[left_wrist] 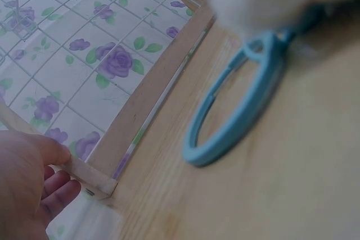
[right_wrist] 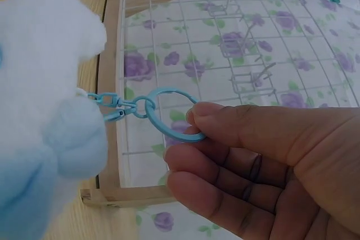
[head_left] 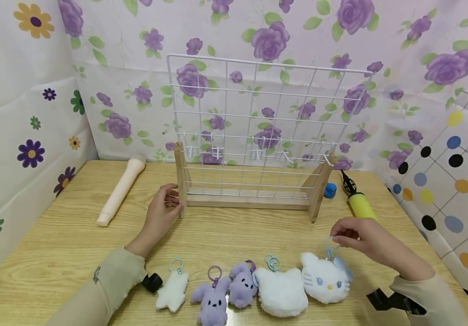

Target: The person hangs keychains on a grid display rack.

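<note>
Your right hand (head_left: pixel 366 237) pinches the light-blue ring (right_wrist: pixel 163 130) of a white plush cat-head keychain (head_left: pixel 325 284), right of the white furry plush (head_left: pixel 281 293). Probably light, squashy; keep hold by the ring. Your left hand (head_left: pixel 161 210) grips the pale wooden post (head_left: pixel 181 174).

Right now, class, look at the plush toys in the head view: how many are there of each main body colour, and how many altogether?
White plush toys: 3
Purple plush toys: 2
Total: 5
</note>
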Available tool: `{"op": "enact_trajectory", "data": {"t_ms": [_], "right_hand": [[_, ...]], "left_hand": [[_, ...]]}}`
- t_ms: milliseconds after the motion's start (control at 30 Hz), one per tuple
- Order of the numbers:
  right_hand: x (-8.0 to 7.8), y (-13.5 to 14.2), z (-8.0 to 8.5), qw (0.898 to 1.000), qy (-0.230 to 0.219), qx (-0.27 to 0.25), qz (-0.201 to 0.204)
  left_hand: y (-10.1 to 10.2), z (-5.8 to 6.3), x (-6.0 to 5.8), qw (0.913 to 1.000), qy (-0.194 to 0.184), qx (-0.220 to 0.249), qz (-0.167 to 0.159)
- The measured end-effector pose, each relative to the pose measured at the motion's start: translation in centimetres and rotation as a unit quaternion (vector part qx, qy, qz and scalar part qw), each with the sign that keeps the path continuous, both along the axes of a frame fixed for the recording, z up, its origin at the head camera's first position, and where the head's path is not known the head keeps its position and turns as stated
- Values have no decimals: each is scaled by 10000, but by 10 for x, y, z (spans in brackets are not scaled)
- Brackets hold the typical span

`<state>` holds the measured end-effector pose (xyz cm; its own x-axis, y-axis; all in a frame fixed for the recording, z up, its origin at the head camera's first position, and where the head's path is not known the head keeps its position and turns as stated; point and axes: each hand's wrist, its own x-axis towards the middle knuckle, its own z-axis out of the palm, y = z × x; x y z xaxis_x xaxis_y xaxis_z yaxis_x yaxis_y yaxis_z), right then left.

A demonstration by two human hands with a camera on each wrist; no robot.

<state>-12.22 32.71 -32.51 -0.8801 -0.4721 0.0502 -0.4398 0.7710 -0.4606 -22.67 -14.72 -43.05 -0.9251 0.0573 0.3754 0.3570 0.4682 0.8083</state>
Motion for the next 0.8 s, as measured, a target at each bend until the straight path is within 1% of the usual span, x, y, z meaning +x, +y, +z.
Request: {"op": "enact_trajectory", "data": {"t_ms": [200,367,533,633,800], "right_hand": [[-2,0,10,9999,-99,4,19],[-5,0,17,9998,87,131,-110],[-9,-1,19,9988,355,238,-221],[-12,-2,21,9982,501,216,-233],[-16,-5,26,9976,584,181,-328]], "left_hand": [[-1,-1,0,10000,-3,14,9],[-1,-2,0,10000,25,22,18],[-1,-2,0,10000,68,13,1],[-1,-2,0,10000,88,-11,-11],[-1,-1,0,10000,68,-6,0]]}}
